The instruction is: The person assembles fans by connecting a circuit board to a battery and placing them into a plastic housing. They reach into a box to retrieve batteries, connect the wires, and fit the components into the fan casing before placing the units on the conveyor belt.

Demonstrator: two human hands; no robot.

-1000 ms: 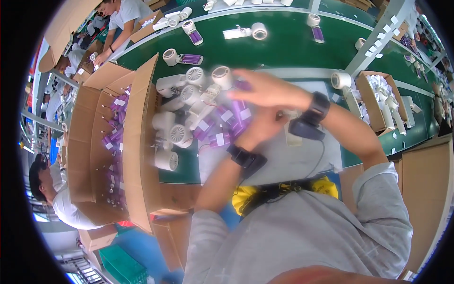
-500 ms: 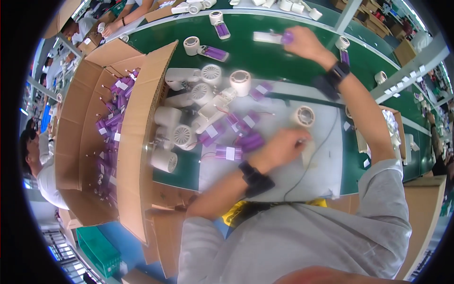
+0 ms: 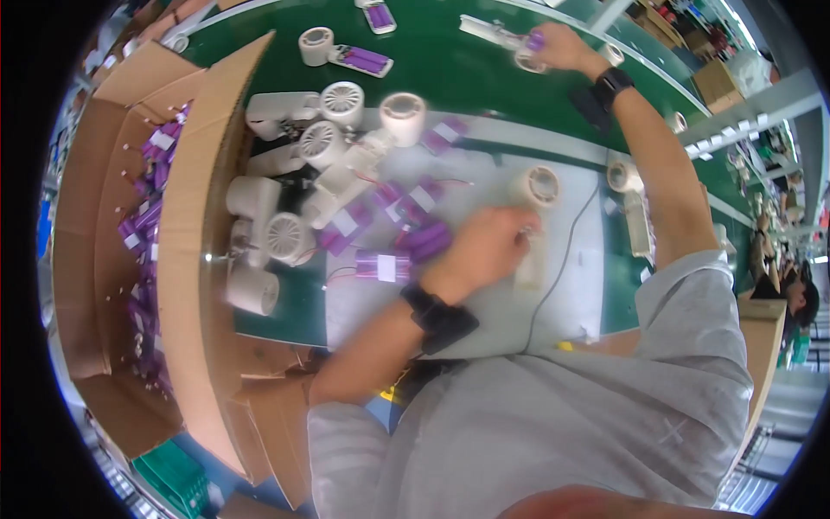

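My left hand (image 3: 493,246) is over a pale mat (image 3: 575,294), its fingers pinched together beside a white handheld fan (image 3: 542,186) lying there. What they pinch is too small and blurred to name. Out over the green work surface, my right hand (image 3: 562,48) has its fingers closed on another white fan (image 3: 486,31), whose long handle points left. A purple patch shows at those fingertips; its kind is unclear. Left of my left hand lie several purple battery packs (image 3: 383,266) with thin wires, and an open white fan housing (image 3: 341,182).
White fans (image 3: 342,105) crowd the left side of the mat. A tall cardboard box (image 3: 194,251) of purple packs stands at the left. Fans with purple packs in their handles (image 3: 361,60) lie on the green surface (image 3: 432,60). A grey cable (image 3: 566,255) crosses the mat.
The whole view has shifted, so the scene sits further left and higher. My right hand has moved slightly right with its fan, whose round head now shows. My left hand stays by the lying fan.
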